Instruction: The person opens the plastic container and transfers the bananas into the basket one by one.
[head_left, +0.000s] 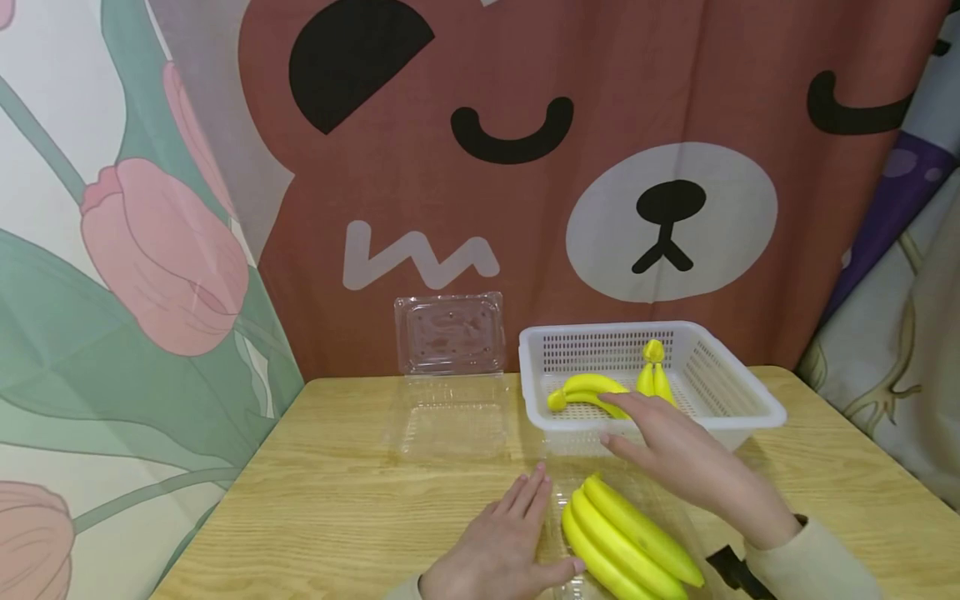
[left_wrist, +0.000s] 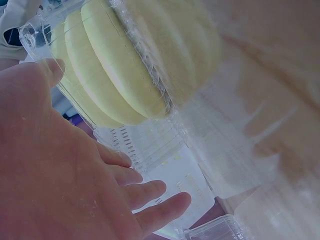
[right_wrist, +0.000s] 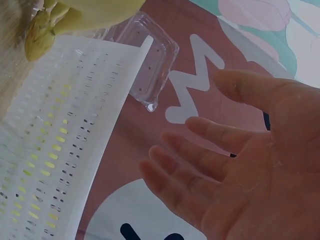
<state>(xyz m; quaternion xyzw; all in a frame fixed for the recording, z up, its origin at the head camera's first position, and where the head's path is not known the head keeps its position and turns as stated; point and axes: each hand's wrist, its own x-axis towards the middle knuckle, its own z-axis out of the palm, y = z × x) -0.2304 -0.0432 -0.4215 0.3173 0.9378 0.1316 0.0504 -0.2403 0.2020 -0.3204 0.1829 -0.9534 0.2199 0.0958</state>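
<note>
A bunch of yellow bananas (head_left: 615, 533) lies in a clear plastic box (head_left: 558, 500) near the front of the table. Along the box's left side is my left hand (head_left: 495, 542), fingers straight and pointing away, with the thumb against the box's side (left_wrist: 56, 82). My right hand (head_left: 686, 462) is raised above the far right part of the box, fingers extended, palm bare in the right wrist view. Its fingertips overlap the front rim of a white basket (head_left: 727, 421) in the head view. The banana stem (right_wrist: 40, 42) also shows in the right wrist view.
Inside the basket lie two smaller yellow banana bunches (head_left: 592, 385), (head_left: 655, 379). Left of it stands a second clear box (head_left: 453, 425) with its lid (head_left: 450, 333) raised. A bear-print curtain (head_left: 525, 200) hangs behind the table (head_left: 330, 483). A black strap (head_left: 735, 571) shows by the right sleeve.
</note>
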